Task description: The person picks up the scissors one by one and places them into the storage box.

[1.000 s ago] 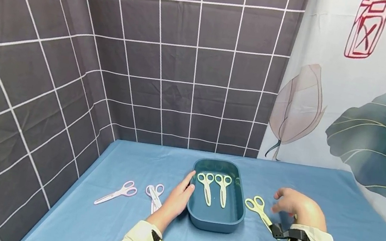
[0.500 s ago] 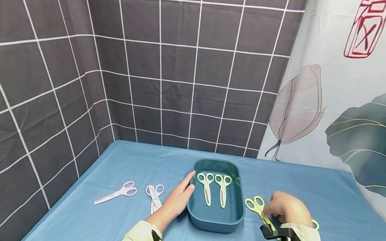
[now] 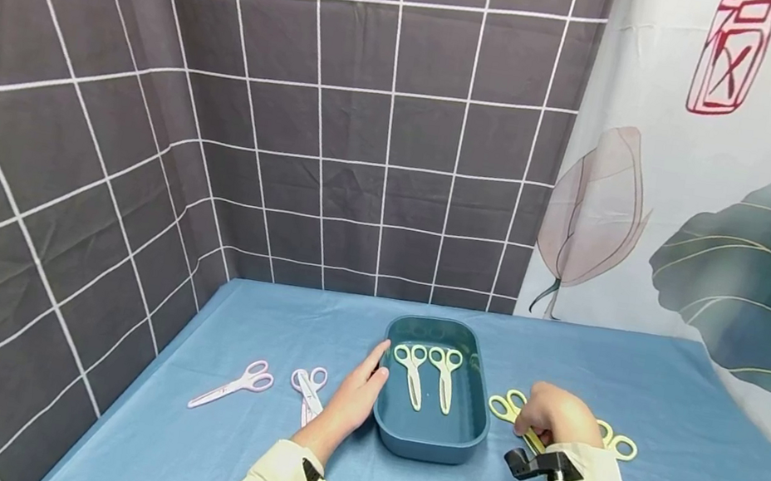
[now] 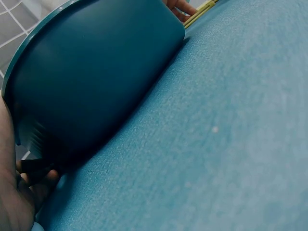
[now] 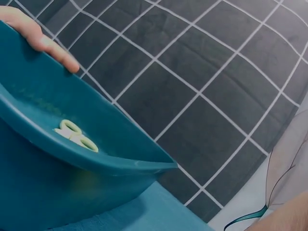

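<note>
A teal tray (image 3: 430, 437) stands mid-table holding two pale green scissors (image 3: 413, 375). Along its left wall lies my left hand (image 3: 351, 397), fingers extended against the side and rim. To the right of the tray, my right hand (image 3: 560, 415) has its fingers bent down onto a pair of yellow scissors (image 3: 505, 406), gripping them near the pivot; their blades are partly hidden. Those fingertips (image 4: 182, 8) also appear at the yellow scissors in the left wrist view. Beyond the right wrist show the handles of another yellow pair (image 3: 623, 447), mostly covered by the hand.
Pink scissors (image 3: 235, 387) lie at the left of the blue-clothed table (image 3: 312, 321). Another pink-handled pair (image 3: 309, 390) lies beside my left forearm, partly hidden by it. A dark grid curtain (image 3: 365, 128) and a white printed cloth (image 3: 629, 86) hang behind.
My right hand has moved left and come down onto the yellow scissors, its fingers bending. More of the other yellow pair's handles now shows. My left hand and the tray have stayed put.
</note>
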The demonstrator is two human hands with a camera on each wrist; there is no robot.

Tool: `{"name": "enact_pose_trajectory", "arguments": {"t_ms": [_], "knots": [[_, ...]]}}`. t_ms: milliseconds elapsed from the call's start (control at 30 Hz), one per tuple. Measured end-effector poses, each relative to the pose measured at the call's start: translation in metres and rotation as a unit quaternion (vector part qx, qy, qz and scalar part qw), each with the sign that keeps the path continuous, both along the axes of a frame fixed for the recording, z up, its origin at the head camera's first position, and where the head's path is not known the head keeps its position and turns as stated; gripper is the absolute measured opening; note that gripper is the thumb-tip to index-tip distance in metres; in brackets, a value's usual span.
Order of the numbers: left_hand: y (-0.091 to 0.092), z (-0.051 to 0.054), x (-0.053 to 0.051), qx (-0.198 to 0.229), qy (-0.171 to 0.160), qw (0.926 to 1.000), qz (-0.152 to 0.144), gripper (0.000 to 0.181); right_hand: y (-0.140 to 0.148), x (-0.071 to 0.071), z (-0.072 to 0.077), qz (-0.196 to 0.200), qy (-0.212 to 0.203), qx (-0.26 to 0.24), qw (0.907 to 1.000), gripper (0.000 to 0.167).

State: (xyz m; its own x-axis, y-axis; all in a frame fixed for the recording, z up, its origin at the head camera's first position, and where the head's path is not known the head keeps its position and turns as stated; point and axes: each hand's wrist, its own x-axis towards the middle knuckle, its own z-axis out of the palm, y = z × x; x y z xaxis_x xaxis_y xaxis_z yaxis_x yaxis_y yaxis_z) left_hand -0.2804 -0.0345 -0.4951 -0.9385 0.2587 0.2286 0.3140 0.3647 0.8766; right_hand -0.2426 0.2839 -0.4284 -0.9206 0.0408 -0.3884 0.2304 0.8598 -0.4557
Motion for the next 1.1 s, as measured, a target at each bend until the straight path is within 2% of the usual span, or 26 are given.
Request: {"name": "enact_pose_trajectory", "arguments": {"t_ms": [400, 633, 800, 967, 1100], "knots": [[-0.001, 0.0, 0.0, -0.004, -0.002, 1.0, 0.002, 0.05, 0.002, 0.002, 0.0, -0.007, 0.019, -0.022, 0.9996, 0.009], [-0.001, 0.002, 0.0, -0.01, -0.003, 0.9999, 0.003, 0.049, 0.0, -0.002, 0.0, -0.006, 0.016, -0.093, 0.9955, 0.015], [0.0, 0.002, 0.0, -0.011, -0.002, 0.9999, 0.002, 0.049, 0.001, -0.006, 0.002, 0.013, 0.022, -0.116, 0.9929, 0.021], [-0.001, 0.002, 0.001, -0.01, -0.005, 0.9999, 0.001, 0.05, 0.005, -0.008, 0.008, 0.045, 0.062, -0.135, 0.9879, 0.018], [-0.001, 0.001, 0.001, -0.009, -0.003, 1.0, 0.001, 0.05, 0.003, -0.007, 0.016, 0.069, 0.107, -0.164, 0.9782, 0.016]]}}
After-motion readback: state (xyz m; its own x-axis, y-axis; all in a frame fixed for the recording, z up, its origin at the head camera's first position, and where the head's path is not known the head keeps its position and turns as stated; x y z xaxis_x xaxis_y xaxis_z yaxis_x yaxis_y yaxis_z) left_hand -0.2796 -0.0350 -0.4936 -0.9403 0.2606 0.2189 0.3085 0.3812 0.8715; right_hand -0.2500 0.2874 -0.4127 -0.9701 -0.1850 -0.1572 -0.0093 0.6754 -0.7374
